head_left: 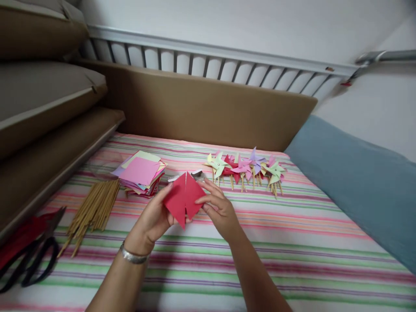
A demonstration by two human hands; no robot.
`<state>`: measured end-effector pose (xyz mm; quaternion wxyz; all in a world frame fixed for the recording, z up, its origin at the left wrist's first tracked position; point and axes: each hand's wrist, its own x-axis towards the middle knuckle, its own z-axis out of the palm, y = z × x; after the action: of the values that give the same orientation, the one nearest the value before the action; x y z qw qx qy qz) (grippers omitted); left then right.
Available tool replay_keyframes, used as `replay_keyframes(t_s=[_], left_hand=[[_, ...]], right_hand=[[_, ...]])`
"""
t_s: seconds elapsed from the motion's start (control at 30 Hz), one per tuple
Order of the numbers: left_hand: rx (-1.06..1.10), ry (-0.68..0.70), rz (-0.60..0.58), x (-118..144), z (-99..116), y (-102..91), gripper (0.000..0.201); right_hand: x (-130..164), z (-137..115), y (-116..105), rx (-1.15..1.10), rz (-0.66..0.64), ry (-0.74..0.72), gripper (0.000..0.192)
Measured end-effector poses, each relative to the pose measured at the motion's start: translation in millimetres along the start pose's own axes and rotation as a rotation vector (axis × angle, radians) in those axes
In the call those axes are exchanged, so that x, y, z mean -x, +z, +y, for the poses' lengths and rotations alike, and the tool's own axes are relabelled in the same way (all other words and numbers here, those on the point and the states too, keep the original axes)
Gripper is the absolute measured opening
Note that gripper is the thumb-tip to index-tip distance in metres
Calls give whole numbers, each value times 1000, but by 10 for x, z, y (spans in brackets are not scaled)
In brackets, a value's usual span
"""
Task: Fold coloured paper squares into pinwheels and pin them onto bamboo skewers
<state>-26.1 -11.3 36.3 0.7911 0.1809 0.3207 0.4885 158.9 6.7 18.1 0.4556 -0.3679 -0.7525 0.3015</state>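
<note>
Both of my hands hold a red square of paper [182,199] that stands on one corner above the striped sheet. A cut or fold runs down its middle from the top corner. My left hand [153,219], with a silver bangle at the wrist, grips its left edge. My right hand [218,207] pinches its right edge with fingers and thumb. Just behind the paper lies a small grey and white object [198,174], partly hidden.
A stack of coloured paper squares [141,173] lies to the left, with a bundle of wooden sticks [92,210] beside it. Black-handled scissors [35,255] rest on red scraps at far left. Several finished paper pinwheels [247,168] lie behind. A blue pillow [360,182] is on the right.
</note>
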Motion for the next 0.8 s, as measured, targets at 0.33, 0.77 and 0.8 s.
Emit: replay_keyframes(t_s=[0.33,0.77,0.8], left_hand=[[-37,82,172,-86,-7,-110,16],[-68,194,96,-60,23,-146,21],[-62,197,91,-59,18,-137,21]], right_hand=[[31,2,10,142,52,-12,24],[66,-137,290,325,78,-146,19],[67,-126,294,331,78,-153,19]])
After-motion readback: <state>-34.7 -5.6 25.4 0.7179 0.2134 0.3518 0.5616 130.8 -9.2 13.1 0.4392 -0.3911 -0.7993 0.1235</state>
